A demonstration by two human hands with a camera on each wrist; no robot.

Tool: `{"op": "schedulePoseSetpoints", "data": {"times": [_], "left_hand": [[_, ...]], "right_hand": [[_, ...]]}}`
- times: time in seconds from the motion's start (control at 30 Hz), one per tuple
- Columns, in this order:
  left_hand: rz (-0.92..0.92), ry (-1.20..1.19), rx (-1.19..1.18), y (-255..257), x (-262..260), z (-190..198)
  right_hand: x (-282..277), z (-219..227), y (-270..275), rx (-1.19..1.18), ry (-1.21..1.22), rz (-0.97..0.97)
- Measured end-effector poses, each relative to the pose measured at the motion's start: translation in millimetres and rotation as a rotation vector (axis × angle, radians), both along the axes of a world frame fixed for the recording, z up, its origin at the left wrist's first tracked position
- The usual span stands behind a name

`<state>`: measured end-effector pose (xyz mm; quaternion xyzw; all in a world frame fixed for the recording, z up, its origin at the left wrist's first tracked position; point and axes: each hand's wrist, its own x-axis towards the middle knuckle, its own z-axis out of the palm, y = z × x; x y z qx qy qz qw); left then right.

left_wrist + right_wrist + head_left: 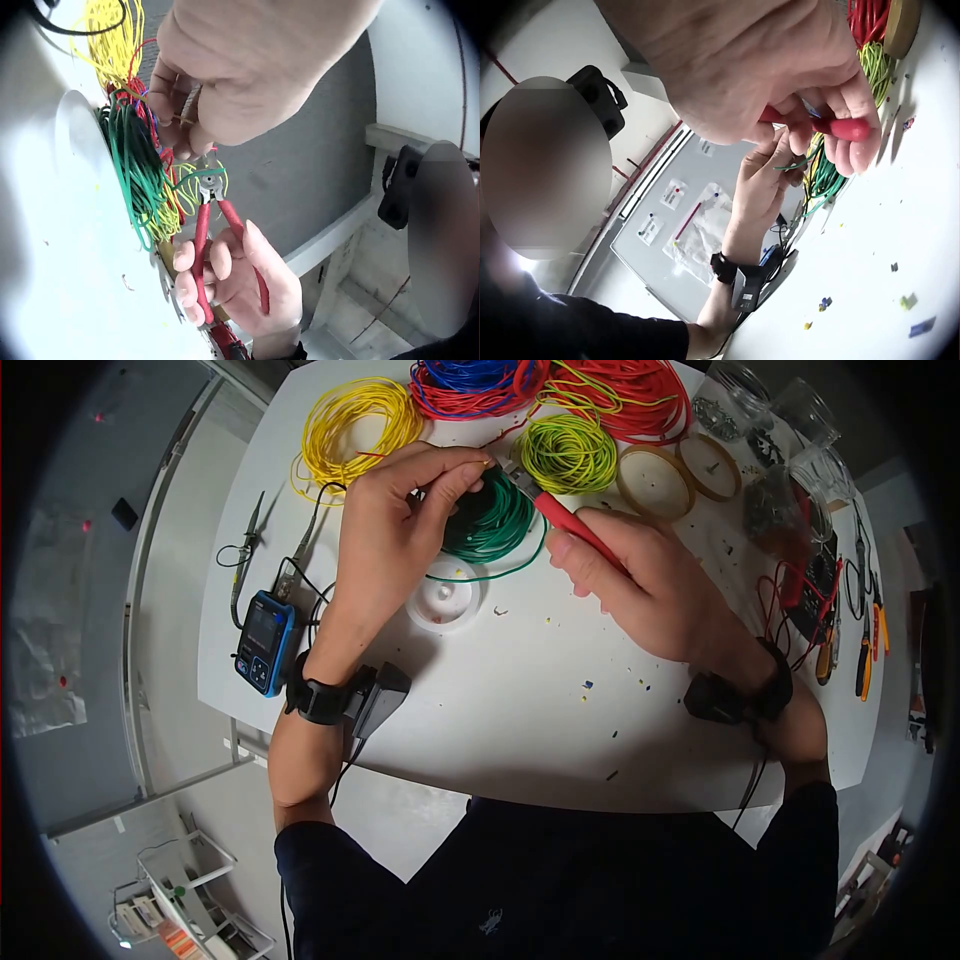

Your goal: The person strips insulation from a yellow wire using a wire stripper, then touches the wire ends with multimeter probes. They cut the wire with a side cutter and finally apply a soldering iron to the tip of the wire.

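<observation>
Thumb and fingertips of the left hand [395, 530] [240, 71] [759, 187] pinch a thin yellow-orange wire [180, 118]. The right hand [655, 585] [262, 289] [754, 67] grips red-handled cutters [575, 525] [201, 247] [847, 129], whose handles stand apart in the left wrist view. Their metal head [518, 478] [211, 182] is close to the left fingertips. A green wire piece [199, 173] [791, 166] shows by the cutter head in the left wrist view; what holds it cannot be told. Below the hands lies a green wire coil [495, 525] [131, 165] [826, 176].
Yellow [350, 425], red [640, 400] and yellow-green [568, 455] coils lie along the back. A white spool [443, 600] and a blue device [265, 643] are at left. Two tape rings [655, 482], clear jars [735, 395] and pliers [866, 668] stand or lie at right. Scraps dot the table [500, 710].
</observation>
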<state>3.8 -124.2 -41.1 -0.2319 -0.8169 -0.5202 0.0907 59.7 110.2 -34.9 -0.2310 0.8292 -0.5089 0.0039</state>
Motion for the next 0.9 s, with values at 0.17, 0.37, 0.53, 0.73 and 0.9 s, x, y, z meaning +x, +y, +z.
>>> {"op": "schedulePoseSetpoints", "data": {"times": [0.17, 0.37, 0.53, 0.73, 0.9], "left_hand": [[0.001, -0.024, -0.037, -3.3, 0.0, -0.3], [-0.005, -0.014, 0.021, -1.2, -0.7, -2.8], [-0.012, -0.012, 0.022, -1.8, -2.0, -3.6], [-0.013, -0.041, 0.029, -1.2, -1.1, -1.8], [-0.004, -0.092, 0.018, -0.7, -0.1, -1.2]], "right_hand": [[0.8, -0.7, -1.3, 0.006, 0.005, 0.003], [1.0, 1.0, -1.9, 0.031, 0.018, -0.004], [1.6, 1.4, -1.4, 0.038, -0.009, -0.017], [1.2, 1.6, -1.7, 0.065, 0.042, -0.011], [-0.3, 1.1, 0.3, 0.087, 0.015, 0.014]]}}
